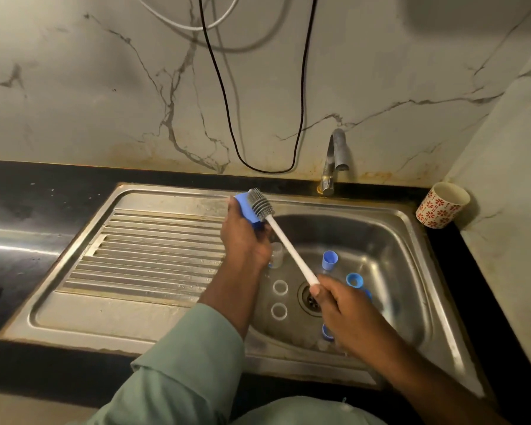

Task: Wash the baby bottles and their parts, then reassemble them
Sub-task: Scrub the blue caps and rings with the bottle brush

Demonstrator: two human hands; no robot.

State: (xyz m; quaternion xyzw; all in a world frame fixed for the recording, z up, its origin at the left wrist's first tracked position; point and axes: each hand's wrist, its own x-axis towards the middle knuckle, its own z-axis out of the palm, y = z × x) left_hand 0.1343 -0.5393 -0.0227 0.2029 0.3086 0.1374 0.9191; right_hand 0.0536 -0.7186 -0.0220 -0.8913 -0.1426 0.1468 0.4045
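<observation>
My left hand [246, 237] grips a blue block, which looks like a sponge or soap bar [246, 207], above the sink's left rim. My right hand [344, 308] holds the white handle of a bottle brush [292, 250]; its grey bristle head [260, 204] lies against the blue block. In the steel sink basin [390, 240] lie bottle parts: a blue cap [329, 260], a blue ring [354, 280], two clear rings [280, 286] [279, 311], a clear bottle [276, 254] partly behind my left hand, and another blue piece [327, 331] under my right hand.
The tap [334, 161] stands at the back of the sink with no water running. A ribbed draining board [154, 250] lies to the left. A red-patterned paper cup [442, 205] sits on the black counter at the right. Cables hang on the marble wall.
</observation>
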